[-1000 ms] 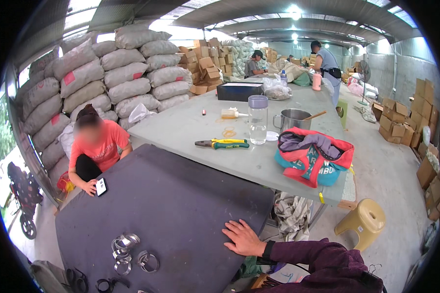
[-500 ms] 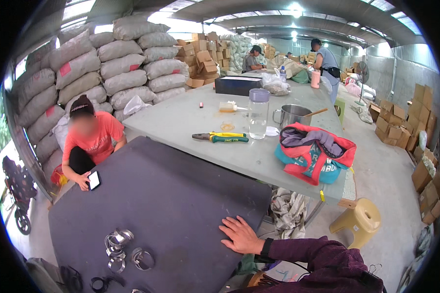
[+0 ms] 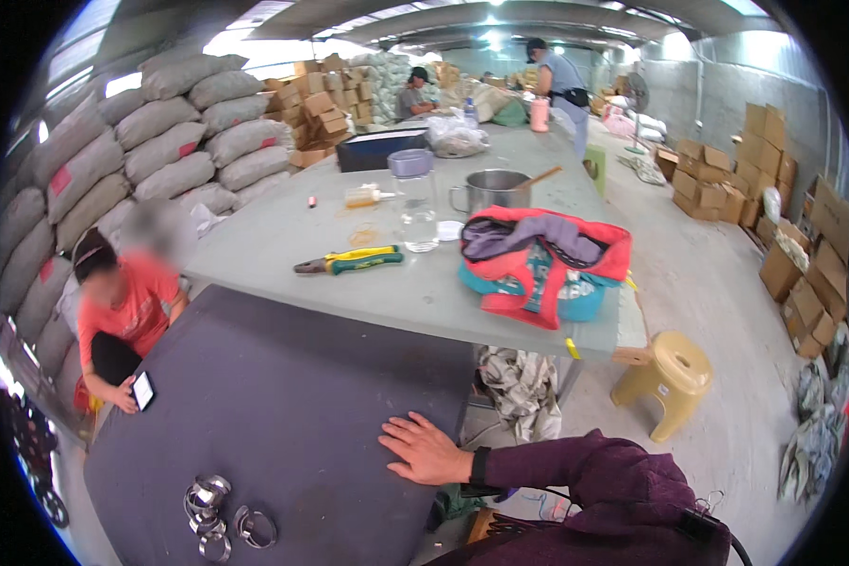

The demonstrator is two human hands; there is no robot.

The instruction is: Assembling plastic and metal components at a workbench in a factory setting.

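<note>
The right hand (image 3: 426, 451) is lying flat and open on the dark worktop (image 3: 283, 396), fingers spread and palm down, gripping nothing; it looks to be resting there as a prop for the leaning body. The left hand is not showing anywhere in the view. At about eight o'clock from the right hand, well apart from it, a cluster of metal hose clamps (image 3: 219, 512) is sitting near the worktop's near edge, some stacked and some lying loose.

Toward twelve o'clock a paler grey worktop (image 3: 283, 226) is carrying green-and-yellow pliers (image 3: 349, 260), a clear jar (image 3: 413, 200) with a grey lid, a steel pot (image 3: 495, 191) with a stick leaning in it, and a bundle of red and teal clothing (image 3: 542, 264). At ten o'clock a person in an orange shirt (image 3: 123, 307) is crouching beside the dark worktop, holding a phone (image 3: 143, 390). A yellow stool (image 3: 672, 377) is standing on the floor at two o'clock, beside crumpled cloth (image 3: 522, 387) under the grey worktop.
</note>
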